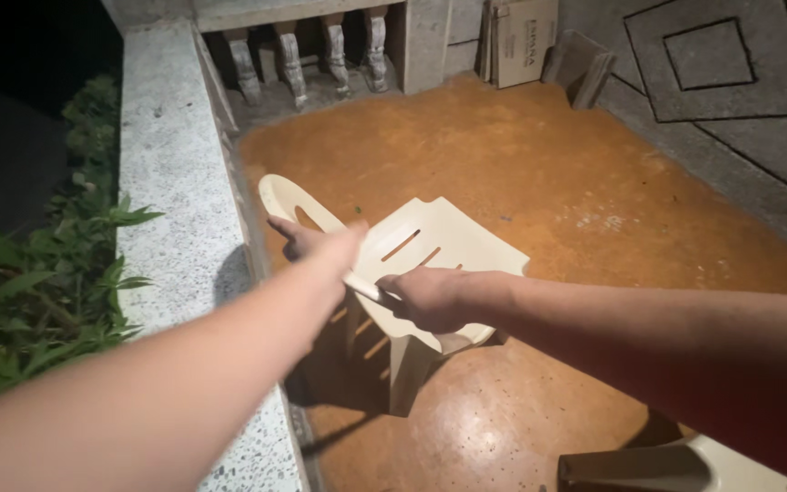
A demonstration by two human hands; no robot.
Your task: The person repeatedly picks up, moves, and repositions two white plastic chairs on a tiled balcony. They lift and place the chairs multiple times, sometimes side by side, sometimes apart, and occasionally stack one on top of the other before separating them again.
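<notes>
Two hands: both on one cream plastic chair (430,251), centre of the frame.
Left hand (316,241): reaches in from the lower left; rests on the chair's curved backrest edge, thumb out to the left, fingers hidden behind the wrist, so whether they are curled round the edge cannot be told.
Right hand (430,299): comes in from the right; fingers closed on the near rim of the slotted seat.
Chair position: tilted toward the upper left of the frame, backrest leaning at or against the low speckled stone wall (175,182); one leg shows below the seat, pointing down to the orange floor (521,164).
Second chair (676,465): cream, only a corner visible at the lower right edge, well apart from the hands.
Background: stone balusters (311,59) at top centre; flat cardboard (521,36) propped at top right; grey patterned wall (730,82) at right; green plants (38,282) beyond the wall at left, in darkness.
Risk, judged: the chair is off balance and held by its edges; a slipping grip would let it drop onto the floor or scrape the wall.
Risk, judged: the glossy floor may let the leg skid.
</notes>
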